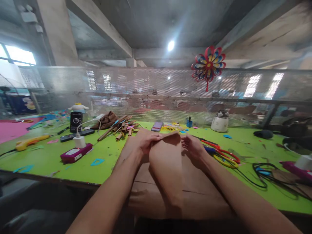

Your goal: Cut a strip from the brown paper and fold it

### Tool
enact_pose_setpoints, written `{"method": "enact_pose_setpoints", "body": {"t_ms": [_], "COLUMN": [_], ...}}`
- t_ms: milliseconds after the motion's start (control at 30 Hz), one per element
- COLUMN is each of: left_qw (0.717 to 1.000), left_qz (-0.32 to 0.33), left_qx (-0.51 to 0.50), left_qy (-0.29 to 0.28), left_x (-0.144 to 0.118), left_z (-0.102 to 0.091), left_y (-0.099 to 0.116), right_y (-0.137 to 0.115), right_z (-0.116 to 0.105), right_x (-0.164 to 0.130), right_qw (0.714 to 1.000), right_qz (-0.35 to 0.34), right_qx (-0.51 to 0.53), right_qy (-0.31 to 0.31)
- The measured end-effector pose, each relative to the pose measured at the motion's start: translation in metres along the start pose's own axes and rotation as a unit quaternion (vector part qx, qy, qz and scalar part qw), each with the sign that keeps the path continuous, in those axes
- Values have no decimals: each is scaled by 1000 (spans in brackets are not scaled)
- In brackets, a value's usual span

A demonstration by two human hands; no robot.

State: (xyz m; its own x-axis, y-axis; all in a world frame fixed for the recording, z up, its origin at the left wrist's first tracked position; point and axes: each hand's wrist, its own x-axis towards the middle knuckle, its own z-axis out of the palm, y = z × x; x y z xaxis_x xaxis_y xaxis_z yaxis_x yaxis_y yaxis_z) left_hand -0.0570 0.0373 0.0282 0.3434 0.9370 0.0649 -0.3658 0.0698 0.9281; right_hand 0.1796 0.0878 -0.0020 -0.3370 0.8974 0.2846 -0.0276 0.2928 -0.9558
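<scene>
At the centre of the frame, the left hand (146, 140) and right hand (192, 146) each pinch the top edge of a rolled brown paper sheet (167, 169); it rests on the green bench (107, 159). Scissors (220, 153) lie just right of the hands; a pinwheel (208, 65) hangs upper right.

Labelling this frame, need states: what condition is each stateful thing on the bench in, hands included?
Left hand: closed on the top edge of the brown paper cone.
Right hand: pinching the same edge.
Brown paper cone: rolled, upright, resting on flat brown sheets.
Scissors: lying flat on the green table, untouched.
Phone: lying flat, screen lit.
White charger: standing on a magenta box, cable attached.
Pinwheel: hung on the mesh.
</scene>
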Motion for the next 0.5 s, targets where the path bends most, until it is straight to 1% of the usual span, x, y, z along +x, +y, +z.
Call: {"method": "enact_pose_setpoints", "body": {"t_ms": [67, 100, 167, 233, 300, 400, 500], "left_qw": [998, 997, 993, 988, 984, 980, 985], "left_qz": [-28, -38, -57, -72, -79, -80, -62], "left_qx": [39, 51, 69, 93, 122, 154, 149], "left_qy": [-28, -43, -73, -97, -105, -95, -67], "left_x": [-1, -1, -1, -2, -3, -2, 1], "left_z": [5, 8, 13, 17, 20, 20, 20], "left_y": [-2, -2, -3, -2, -1, -1, -3], "right_y": [-12, -18, -29, -35, -37, -37, -38], "right_z": [-4, -4, -1, 3, 5, 1, -7], "right_x": [-2, -5, -11, -18, -23, -25, -22], "right_qw": [996, 992, 982, 975, 972, 971, 973], "right_qz": [37, 63, 115, 147, 148, 126, 110], "right_qx": [79, 109, 122, 101, 69, 24, 0], "right_qy": [-4, -25, -84, -134, -168, -201, -205]}}
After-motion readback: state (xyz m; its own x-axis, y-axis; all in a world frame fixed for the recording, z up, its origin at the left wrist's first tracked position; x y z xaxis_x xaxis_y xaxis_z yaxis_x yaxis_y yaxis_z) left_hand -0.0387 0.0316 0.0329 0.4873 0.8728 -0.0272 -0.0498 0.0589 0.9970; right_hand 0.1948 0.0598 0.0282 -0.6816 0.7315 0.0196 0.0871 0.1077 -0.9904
